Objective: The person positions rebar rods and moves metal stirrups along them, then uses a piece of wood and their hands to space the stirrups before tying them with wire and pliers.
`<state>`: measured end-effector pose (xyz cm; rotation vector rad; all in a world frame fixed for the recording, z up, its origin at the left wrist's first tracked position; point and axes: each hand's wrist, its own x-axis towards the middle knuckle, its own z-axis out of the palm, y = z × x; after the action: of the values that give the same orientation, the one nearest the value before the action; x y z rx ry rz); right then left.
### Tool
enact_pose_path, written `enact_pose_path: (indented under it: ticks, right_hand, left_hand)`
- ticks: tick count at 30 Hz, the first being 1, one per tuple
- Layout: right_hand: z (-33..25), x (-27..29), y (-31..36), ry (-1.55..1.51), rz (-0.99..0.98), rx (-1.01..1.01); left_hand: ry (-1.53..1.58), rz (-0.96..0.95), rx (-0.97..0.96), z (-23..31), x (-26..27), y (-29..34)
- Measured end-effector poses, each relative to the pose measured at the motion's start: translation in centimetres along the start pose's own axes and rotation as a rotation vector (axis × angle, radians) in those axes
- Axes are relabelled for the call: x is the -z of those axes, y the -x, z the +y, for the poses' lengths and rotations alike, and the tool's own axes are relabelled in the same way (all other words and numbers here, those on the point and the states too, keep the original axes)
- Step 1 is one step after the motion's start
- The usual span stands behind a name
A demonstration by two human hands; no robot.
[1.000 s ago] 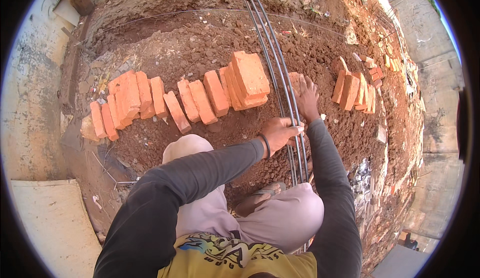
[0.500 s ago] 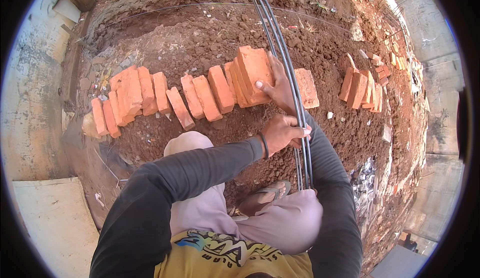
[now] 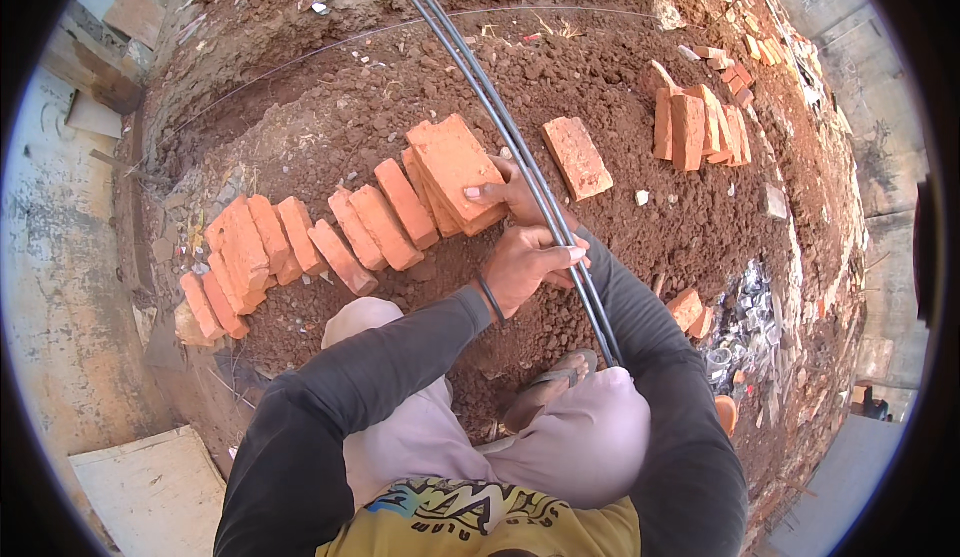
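From my end, left hand (image 3: 522,267) pinches the steel rods (image 3: 484,85), probably to steady them; right hand (image 3: 517,197) clasps a brick (image 3: 448,159) just beyond.

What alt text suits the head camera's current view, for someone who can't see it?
A person's left hand holds long, thin metal rods, while the right hand grasps a brick at the right end of a brick row on reddish-brown soil.

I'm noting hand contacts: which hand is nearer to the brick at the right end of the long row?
Right. The right hand is at the end brick, thumb on its face; the left hand is lower in view, holding the metal rods.
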<state>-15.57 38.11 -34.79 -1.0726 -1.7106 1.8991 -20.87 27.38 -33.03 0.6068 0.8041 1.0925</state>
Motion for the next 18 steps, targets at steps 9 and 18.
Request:
enact_pose_path:
  ticks: [9, 18]
  right_hand:
    - [1.2, 6.6, 2.0, -0.343, 0.281, 0.133]
    - [0.5, 2.9, 3.0, 0.189, 0.100, 0.112]
  left_hand:
    - [0.047, -0.008, 0.002, -0.1, -0.2, 0.1]
    - [0.054, -0.025, 0.008, 0.2, -0.3, -0.2]
